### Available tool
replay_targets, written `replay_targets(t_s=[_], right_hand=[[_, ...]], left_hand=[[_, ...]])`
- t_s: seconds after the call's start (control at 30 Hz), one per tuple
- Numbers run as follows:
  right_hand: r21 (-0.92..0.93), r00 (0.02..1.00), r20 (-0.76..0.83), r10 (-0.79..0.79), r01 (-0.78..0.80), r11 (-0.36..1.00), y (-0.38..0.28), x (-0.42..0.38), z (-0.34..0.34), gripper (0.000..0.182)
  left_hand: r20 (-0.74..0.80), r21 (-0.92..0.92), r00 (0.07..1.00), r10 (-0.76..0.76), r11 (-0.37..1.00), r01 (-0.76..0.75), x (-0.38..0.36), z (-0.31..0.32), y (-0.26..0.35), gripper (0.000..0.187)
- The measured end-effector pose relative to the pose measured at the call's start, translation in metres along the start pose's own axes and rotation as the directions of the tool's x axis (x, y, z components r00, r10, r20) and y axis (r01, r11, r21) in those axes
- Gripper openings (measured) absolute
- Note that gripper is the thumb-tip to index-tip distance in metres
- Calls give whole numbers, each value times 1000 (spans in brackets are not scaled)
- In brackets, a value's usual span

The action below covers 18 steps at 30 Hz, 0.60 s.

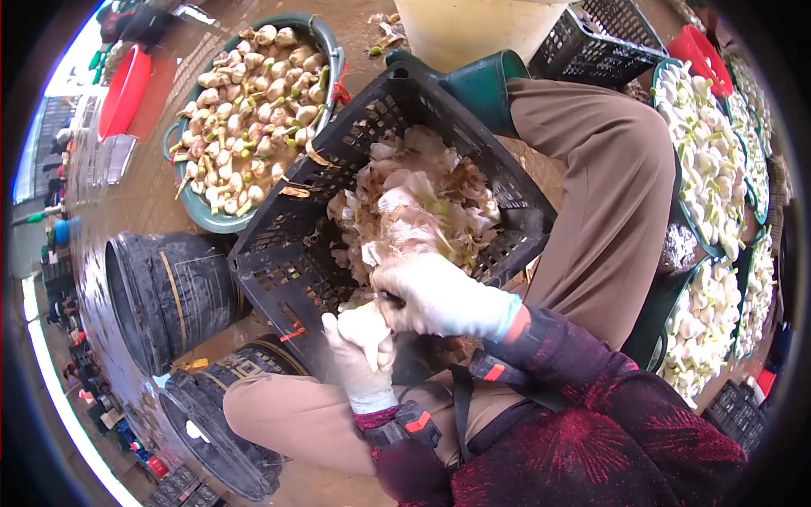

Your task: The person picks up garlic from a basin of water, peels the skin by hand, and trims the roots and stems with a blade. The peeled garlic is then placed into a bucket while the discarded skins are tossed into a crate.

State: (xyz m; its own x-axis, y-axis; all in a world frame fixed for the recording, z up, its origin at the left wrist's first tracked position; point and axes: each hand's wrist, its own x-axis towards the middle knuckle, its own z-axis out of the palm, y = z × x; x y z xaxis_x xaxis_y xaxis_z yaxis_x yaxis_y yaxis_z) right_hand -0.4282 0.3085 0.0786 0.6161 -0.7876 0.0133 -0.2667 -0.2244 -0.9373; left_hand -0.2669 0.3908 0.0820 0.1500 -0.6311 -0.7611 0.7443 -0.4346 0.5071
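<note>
My left hand [361,359], in a white glove, is closed around a pale, peeled-looking garlic bulb [364,326] with its stem end pointing down. Close against the bulb's upper right side is my right hand [439,296], also gloved, its fingers curled together. A small dark spot shows between those fingers, but I cannot tell what they grip. Both hands are over the near edge of a black plastic crate [274,291]. Inside the crate lies a heap of loose, papery garlic skins [431,190], right beyond my right hand.
A green basin [182,139] of unpeeled garlic bulbs [253,110] stands beyond the crate at left. Two black buckets [173,291] lie at left. Tubs of white peeled garlic [701,160] line the right side, past my bent leg. A cream-coloured tub [473,34] stands behind the crate.
</note>
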Motion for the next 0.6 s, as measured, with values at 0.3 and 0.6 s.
replay_targets(t_s=[0.3, 0.6], right_hand=[[122, 935, -335, 114, -77, 990, 19, -5, -1, 14], [209, 902, -317, 292, -234, 949, 33, -3, 26, 24]], left_hand=[[219, -167, 973, -71, 980, 109, 14, 0, -7, 75], [286, -429, 917, 279, 893, -137, -12, -17, 90, 54]])
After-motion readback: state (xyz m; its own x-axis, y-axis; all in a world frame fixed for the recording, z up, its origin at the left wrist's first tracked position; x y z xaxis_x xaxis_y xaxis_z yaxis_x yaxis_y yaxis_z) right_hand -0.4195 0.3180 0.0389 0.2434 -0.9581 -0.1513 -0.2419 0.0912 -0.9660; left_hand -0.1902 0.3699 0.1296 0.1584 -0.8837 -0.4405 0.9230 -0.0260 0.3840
